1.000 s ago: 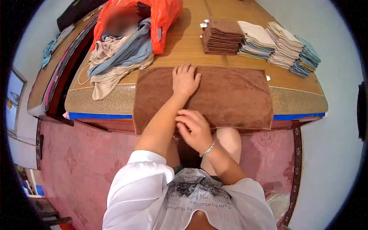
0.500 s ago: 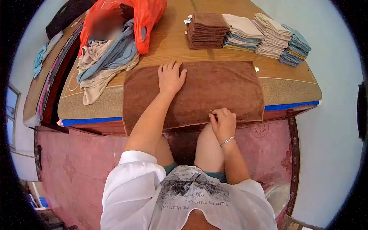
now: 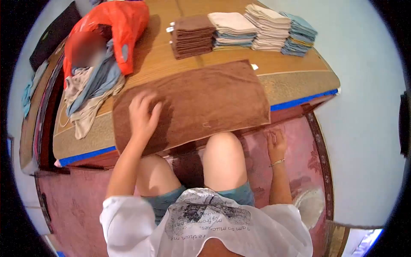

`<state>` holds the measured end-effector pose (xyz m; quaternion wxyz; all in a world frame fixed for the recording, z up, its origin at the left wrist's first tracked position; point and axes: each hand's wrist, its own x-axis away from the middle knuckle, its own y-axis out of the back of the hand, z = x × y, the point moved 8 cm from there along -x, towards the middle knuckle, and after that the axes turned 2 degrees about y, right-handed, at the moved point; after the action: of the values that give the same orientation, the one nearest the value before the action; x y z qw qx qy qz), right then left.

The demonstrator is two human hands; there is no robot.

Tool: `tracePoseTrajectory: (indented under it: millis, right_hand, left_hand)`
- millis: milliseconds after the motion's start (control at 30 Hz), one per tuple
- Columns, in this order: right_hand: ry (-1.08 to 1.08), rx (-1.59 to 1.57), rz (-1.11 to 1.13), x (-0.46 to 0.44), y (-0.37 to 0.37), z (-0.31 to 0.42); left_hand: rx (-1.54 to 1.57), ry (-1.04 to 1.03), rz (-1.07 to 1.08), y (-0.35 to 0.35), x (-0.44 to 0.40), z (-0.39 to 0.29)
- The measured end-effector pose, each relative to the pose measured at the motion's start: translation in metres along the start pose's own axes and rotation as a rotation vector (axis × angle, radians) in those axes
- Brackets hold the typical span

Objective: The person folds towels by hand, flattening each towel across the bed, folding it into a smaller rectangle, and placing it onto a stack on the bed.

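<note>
plain brown towel (image 3: 205, 100), red bag (image 3: 128, 25)

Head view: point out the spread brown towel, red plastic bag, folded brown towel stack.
Spread brown towel (image 3: 205, 96): head view, middle of its upper face.
Red plastic bag (image 3: 128, 26): head view, on its outer wall.
Folded brown towel stack (image 3: 194, 42): head view, front side of the layers.

matt cloth towel (image 3: 197, 103), glossy plastic bag (image 3: 124, 23)

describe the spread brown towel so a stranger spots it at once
Start at the large wood-toned platform with a blue strip along its near side. Midway along that side, the brown towel drapes over the edge. Unlike the folded brown stack behind it, it lies spread wide, its white tag near the far right corner.
</note>
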<state>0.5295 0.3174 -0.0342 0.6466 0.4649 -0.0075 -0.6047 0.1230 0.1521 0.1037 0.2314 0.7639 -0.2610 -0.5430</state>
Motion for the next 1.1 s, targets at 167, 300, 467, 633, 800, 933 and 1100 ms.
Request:
tracePoseTrajectory:
  millis: [167,300,467,633,800,933,1100]
  right_hand:
    - [0.143,0.243,-0.039,-0.012,0.007,0.030]
    - [0.161,0.170,0.002,-0.027,-0.013,0.031]
    - [0.235,0.172,-0.007,-0.041,-0.016,0.035]
    - [0.238,0.019,-0.089,-0.049,0.012,0.040]
    - [0.123,-0.130,-0.116,-0.054,0.035,0.043]
    - [-0.027,-0.271,-0.003,-0.063,0.041,0.047]
    - [-0.048,-0.547,0.067,-0.068,0.038,0.043]
  left_hand:
    - [-0.051,-0.026,0.438,0.039,0.096,-0.009]
    - [-0.225,0.155,0.430,0.061,0.137,-0.002]
    - [-0.145,0.352,0.323,0.061,0.152,0.022]
    - [-0.029,0.522,0.414,0.056,0.148,0.052]
    - [0.172,0.510,0.472,0.056,0.150,0.070]
    - [0.033,0.309,0.428,0.063,0.144,0.066]
    - [-0.008,0.356,0.304,0.076,0.151,0.075]
